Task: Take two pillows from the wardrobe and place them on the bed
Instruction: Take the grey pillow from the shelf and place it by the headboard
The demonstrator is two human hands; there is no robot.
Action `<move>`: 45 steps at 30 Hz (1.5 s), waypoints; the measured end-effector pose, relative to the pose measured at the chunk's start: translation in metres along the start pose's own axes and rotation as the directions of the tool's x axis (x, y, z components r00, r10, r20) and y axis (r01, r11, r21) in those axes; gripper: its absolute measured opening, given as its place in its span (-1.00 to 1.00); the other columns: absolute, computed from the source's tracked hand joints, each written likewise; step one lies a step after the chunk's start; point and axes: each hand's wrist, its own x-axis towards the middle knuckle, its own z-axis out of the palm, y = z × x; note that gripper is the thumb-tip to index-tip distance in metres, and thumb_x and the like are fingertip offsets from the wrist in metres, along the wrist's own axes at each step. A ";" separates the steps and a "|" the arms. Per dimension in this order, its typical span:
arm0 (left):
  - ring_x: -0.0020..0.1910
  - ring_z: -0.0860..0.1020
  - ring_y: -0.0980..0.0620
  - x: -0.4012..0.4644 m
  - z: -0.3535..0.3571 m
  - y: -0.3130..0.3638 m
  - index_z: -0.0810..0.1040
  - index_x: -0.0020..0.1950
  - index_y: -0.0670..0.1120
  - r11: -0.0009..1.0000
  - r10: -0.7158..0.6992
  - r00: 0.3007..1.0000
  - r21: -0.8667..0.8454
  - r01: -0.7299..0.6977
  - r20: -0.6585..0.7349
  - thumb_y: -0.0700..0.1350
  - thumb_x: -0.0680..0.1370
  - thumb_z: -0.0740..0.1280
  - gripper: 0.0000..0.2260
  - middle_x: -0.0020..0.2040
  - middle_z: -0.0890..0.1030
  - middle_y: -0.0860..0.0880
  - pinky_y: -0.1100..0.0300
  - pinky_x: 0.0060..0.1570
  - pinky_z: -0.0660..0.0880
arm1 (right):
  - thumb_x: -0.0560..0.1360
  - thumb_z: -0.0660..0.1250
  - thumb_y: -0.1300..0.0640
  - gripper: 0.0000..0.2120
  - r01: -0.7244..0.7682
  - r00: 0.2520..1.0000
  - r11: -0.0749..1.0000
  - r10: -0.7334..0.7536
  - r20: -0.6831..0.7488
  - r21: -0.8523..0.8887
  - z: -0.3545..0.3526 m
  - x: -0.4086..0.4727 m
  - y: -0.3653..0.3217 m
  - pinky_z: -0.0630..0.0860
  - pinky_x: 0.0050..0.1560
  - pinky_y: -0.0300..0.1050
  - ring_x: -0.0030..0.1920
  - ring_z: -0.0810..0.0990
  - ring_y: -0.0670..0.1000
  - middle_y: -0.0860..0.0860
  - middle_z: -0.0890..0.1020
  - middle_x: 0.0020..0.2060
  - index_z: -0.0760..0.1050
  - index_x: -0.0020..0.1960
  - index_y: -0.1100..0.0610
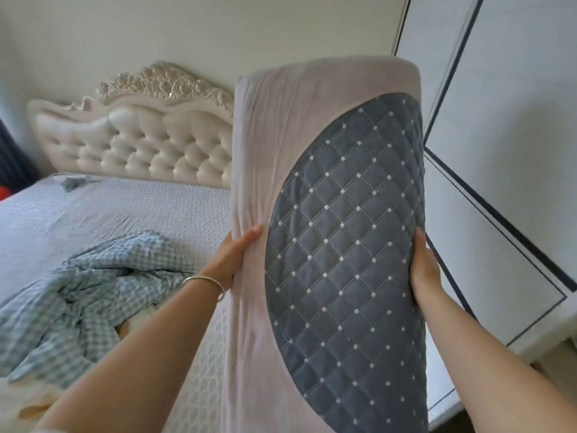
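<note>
Both forearms reach up from the bottom edge, and between them stands a long pillow (327, 229), held upright in the air with its long axis running from the bottom of the view up toward the ceiling. Its cover is pale pink around the edges, with a dark grey quilted panel stitched in diamonds and dotted white; no label or writing shows on it. At the pillow's left edge, the left hand (232, 260) grips the pink fabric, thumb on the front, with a thin silver bangle (207, 284) on the wrist. Against the right edge, the right hand (423, 270) lies flat, fingers hidden behind the pillow. Held so, the pillow hangs between the bed (156, 207) on the left and the white wardrobe (515, 135) with dark trim on the right. On the bed's pale textured cover lies a crumpled blue-and-white checked blanket (93, 292), and a cream tufted headboard (134, 139) with carved top stands against the wall
</note>
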 end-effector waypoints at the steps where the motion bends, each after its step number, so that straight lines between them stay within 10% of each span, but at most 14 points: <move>1: -0.45 0.56 0.06 0.013 -0.003 0.000 0.45 0.21 -0.11 1.000 -0.017 1.000 0.006 0.018 -0.011 0.04 0.52 0.33 -0.66 -0.33 0.57 -0.02 0.14 -0.42 0.53 | 0.44 -0.07 -0.41 -0.19 -0.020 1.000 1.000 0.020 0.009 -0.018 0.010 0.011 -0.002 0.29 0.33 0.12 0.33 0.41 0.20 0.17 0.42 0.37 0.29 0.44 0.15; 29: -0.53 0.56 0.02 0.480 -0.025 0.038 0.53 -0.05 -0.13 0.933 -0.343 0.845 -0.250 0.258 -0.411 0.34 0.43 0.25 -0.48 -0.51 0.59 -0.03 0.21 -0.47 0.51 | 0.45 -0.04 -0.42 -0.15 0.104 0.866 0.953 0.054 0.497 -0.284 0.371 0.501 -0.155 0.26 0.34 0.06 0.35 0.39 0.24 0.23 0.40 0.38 0.31 0.42 0.23; 45: -0.44 0.56 0.02 0.702 -0.113 0.058 0.42 0.36 -0.15 0.930 -0.340 0.758 -0.321 0.181 -0.557 0.27 0.45 0.29 -0.36 -0.32 0.57 -0.06 0.22 -0.48 0.51 | 0.49 0.04 -0.34 -0.24 0.286 0.706 0.909 0.013 0.708 -0.302 0.616 0.653 -0.212 0.25 0.33 0.08 0.38 0.33 0.22 0.18 0.31 0.42 0.16 0.48 0.18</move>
